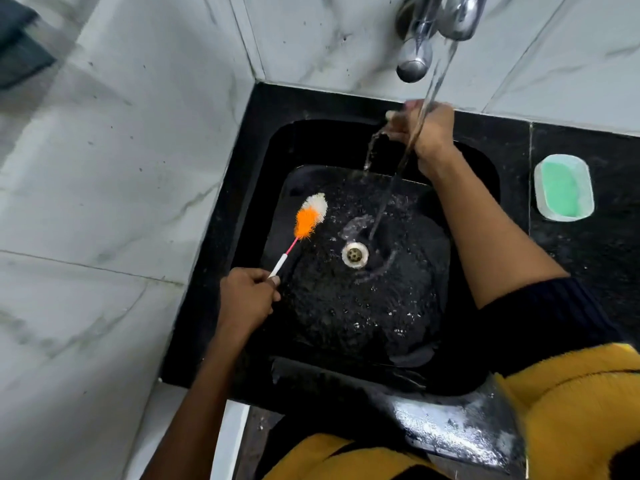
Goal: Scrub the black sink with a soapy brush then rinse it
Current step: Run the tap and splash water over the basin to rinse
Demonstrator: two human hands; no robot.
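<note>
While water ran from the chrome tap [453, 15], my right hand [424, 129] curled loosely under the stream (gripping nothing). My left hand [247, 297] pinched the orange-and-white bristled brush [310, 216] by its handle, over the wet black stone sink [346, 306].

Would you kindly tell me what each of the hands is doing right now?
Left hand: closed, holding the brush by its handle.
Right hand: under the running water, holding nothing visible; open or closed cannot be told.
</note>
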